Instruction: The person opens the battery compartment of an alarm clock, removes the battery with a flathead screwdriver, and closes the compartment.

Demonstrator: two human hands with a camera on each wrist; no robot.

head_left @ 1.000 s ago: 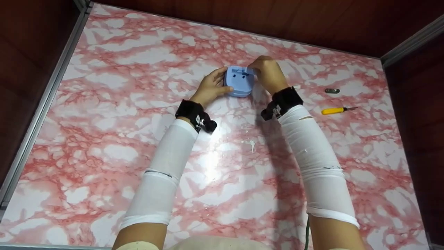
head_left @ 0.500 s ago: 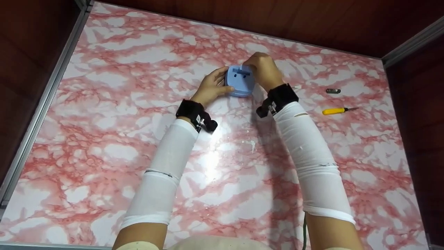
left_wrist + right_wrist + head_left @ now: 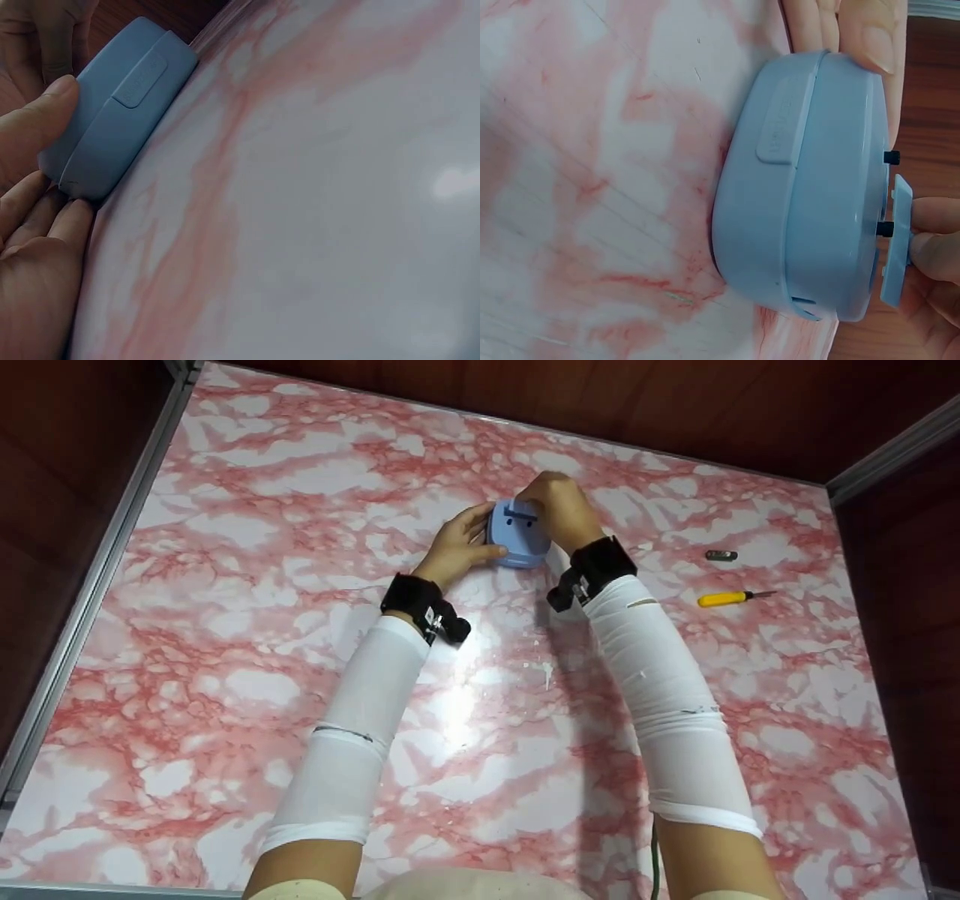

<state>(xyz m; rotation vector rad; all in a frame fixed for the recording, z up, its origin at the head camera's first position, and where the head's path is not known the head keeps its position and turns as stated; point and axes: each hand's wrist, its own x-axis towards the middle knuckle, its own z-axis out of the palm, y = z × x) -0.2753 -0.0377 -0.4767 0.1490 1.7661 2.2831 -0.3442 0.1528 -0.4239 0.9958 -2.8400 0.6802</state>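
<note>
A light blue rounded alarm clock (image 3: pixel 519 542) stands on the table, its back with two black knobs turned toward the head camera. My left hand (image 3: pixel 459 547) grips its left side, thumb on the back face and fingers around the far side. In the right wrist view, the thumb and fingertips of my right hand (image 3: pixel 934 259) pinch a thin light blue battery cover (image 3: pixel 898 244). That cover is held right at the back of the clock, beside the knobs. Seen from above, my right hand hides part of the clock's upper right corner.
To the right lie a small dark cylinder (image 3: pixel 721 556) like a battery and a yellow-handled screwdriver (image 3: pixel 724 598). The table (image 3: pixel 247 622) has a red and white marbled top. Dark wooden panels (image 3: pixel 525 397) with metal edging enclose its back and sides.
My right hand has moved left with the battery cover, bringing it across the upper back of the clock. The left hand and clock have barely moved.
</note>
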